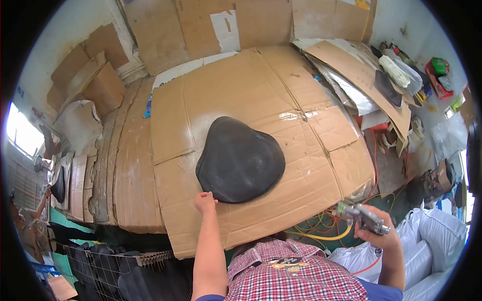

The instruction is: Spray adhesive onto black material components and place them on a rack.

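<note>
A black saddle-shaped seat pad [240, 163] lies on the cardboard-covered table [296, 170] in front of me. My left hand [205, 201] is at its near left edge, fingers closed in a pinch on the rim. Off the table's near right corner, my right hand [377, 230] is wrapped round a metal spray gun [362, 217]. The gun's nozzle end points left, and it is held apart from the seat pad. Whether the trigger is pressed cannot be made out.
Cardboard sheets [359, 75] and scraps are piled at the right. White sacks [422, 241] stand at the lower right, near a yellow hose [321, 236]. A wire cage [105, 266] with black pads sits lower left. Another person's arm [41, 203] shows at the far left, near another black pad [59, 185].
</note>
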Motion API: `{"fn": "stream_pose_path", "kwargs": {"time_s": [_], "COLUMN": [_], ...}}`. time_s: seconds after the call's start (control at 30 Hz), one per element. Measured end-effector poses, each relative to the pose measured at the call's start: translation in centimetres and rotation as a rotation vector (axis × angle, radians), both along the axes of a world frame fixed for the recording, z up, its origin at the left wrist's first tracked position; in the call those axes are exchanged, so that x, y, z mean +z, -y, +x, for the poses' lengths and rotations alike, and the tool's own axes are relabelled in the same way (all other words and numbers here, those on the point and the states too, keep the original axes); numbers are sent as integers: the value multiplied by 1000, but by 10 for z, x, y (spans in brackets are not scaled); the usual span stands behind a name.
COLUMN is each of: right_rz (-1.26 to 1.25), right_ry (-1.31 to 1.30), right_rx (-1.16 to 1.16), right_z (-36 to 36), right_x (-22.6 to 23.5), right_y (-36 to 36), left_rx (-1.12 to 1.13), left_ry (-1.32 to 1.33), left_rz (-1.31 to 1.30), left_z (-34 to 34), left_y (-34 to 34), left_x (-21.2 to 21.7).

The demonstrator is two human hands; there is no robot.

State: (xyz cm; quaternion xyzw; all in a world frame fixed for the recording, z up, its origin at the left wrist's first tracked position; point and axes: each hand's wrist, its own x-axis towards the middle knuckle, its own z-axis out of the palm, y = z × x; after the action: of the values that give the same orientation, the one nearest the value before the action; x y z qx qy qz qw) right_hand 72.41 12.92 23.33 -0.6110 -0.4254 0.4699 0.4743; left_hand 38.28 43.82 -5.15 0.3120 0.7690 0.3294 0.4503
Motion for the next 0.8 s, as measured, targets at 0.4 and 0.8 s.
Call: {"fn": "stream_pose_path", "kwargs": {"time_s": [0.4,0.8], "right_rz": [83,31], "right_ry": [-46,-87], "right_rx": [-64,1], "right_z": [7,25], "right_x": [-12,-26], "right_y": [-19,-43], "left_rx": [300,-125], "left_ry": [502,-448], "left_rz": [101,144], "left_z": [9,-14], "left_y": [5,12], "left_x": [9,-48]}}
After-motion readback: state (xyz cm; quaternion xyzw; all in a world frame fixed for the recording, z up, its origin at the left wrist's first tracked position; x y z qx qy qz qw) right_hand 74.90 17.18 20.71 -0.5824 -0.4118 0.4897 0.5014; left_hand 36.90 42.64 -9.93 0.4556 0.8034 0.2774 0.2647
